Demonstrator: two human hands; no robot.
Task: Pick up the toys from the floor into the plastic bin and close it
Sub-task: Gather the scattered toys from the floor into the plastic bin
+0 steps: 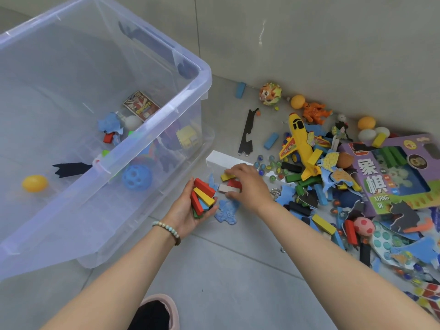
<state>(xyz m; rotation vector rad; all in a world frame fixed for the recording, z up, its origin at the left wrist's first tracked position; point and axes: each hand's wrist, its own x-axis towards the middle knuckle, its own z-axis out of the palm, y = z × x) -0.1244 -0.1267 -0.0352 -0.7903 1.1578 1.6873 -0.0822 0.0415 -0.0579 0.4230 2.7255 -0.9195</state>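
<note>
Just right of the plastic bin (152, 129), the left hand (187, 211) grips a bundle of coloured blocks (203, 196); the right hand (248, 184) curls round loose blocks (229, 185) on the floor (214, 270); a few toys (112, 127) lie inside the bin; the toy pile (333, 182) further right is mostly uncollected, I judge; the bin stands uncovered.

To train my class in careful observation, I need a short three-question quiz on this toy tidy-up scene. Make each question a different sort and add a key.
1. True or false: the left hand holds a bundle of coloured blocks.
2. Where is the blue holed ball? A) inside the plastic bin B) on the purple box C) beside the yellow plane
3. Fill in: the right hand grips loose blocks lying on the ____.
Key: 1 true; 2 A; 3 floor.
</note>
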